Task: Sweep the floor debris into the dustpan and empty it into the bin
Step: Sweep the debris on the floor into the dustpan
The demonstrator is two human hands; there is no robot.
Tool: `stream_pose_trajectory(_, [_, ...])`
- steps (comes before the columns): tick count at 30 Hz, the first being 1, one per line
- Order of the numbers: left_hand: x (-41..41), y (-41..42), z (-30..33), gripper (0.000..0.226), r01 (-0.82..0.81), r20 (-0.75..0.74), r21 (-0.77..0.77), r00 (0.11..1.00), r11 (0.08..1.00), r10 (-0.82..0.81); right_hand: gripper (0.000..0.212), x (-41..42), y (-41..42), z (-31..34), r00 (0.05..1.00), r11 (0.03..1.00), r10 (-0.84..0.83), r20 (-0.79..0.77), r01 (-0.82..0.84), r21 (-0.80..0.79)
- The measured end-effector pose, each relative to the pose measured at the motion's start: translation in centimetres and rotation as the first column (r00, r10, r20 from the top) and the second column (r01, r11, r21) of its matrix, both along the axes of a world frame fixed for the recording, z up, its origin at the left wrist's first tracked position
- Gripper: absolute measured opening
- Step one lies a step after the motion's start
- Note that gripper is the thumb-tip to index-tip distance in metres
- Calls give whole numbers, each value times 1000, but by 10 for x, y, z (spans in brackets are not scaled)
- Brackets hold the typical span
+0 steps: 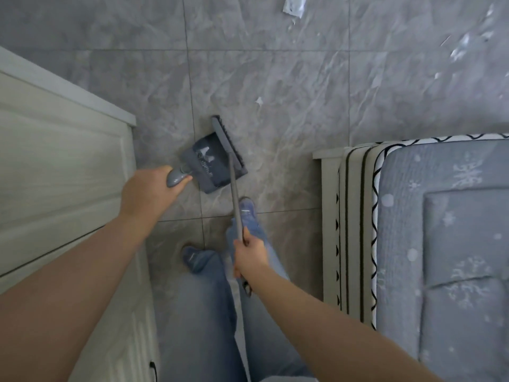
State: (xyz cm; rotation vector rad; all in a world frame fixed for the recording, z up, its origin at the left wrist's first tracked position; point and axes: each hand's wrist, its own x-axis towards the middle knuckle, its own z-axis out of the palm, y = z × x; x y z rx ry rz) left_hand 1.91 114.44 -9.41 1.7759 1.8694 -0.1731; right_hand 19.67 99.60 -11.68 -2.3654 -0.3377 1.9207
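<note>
Nearest, the right hand grips the broom high on its handle, giving reach to the floor. Further out, the left hand is wrapped round the dustpan handle, tipping its mouth to the tiles so the broom head at its lip can push white scraps inside. Beyond, a paper scrap and plastic wrapper lie unswept; no bin is visible.

- L hand: arm out fwd, fingers curled tight round a grey handle, knuckles up.
- R hand: arm out fwd, fist closed on a thin pole, thumb side up.
- Hands apart, L further fwd than R.
</note>
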Motion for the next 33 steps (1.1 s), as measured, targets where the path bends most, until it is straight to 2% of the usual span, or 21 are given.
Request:
stream_pose_trajectory(5, [8,27,-3,53,22,-16,25,1000,999,-21,45,19,8,14,982,986,-154,107,145,85])
stream_pose_trajectory(9, [-5,62,0,50,31,-5,47,1000,998,-31,51,55,68,5,973,989,-66,222,35,142])
stream_pose_trajectory(11, [-17,81,1,48,37,21,47,999,998,-38,42,77,105,2,960,988,-60,272,18,156])
stream_pose_trajectory(14, [-37,117,5,47,73,73,15,995,997,-74,28,101,166,2,940,981,-150,307,104,162])
stream_pose_trajectory(16, [-47,145,4,44,121,86,41,989,992,-124,19,106,206,-5,921,965,-249,299,210,155])
stream_pose_trajectory(17, [-50,158,3,43,145,87,43,985,988,-149,24,105,222,-9,926,967,-247,287,214,139])
stream_pose_trajectory(21, [-55,198,-12,45,222,54,54,973,974,-224,30,68,265,-18,966,994,-97,239,83,66])
stream_pose_trajectory(24, [-57,210,-17,46,271,19,93,962,958,-274,24,10,264,-23,987,999,-45,156,44,12])
stream_pose_trajectory(26, [-56,217,-16,45,290,-4,77,957,954,-291,14,-32,253,-24,992,998,-58,108,58,2])
stream_pose_trajectory(30, [-53,225,-15,43,273,32,22,961,962,-274,13,-87,230,-8,994,992,-105,-32,107,66])
stream_pose_trajectory(33, [-54,229,-14,43,275,52,19,960,961,-276,20,-103,215,17,975,973,-209,-78,215,83])
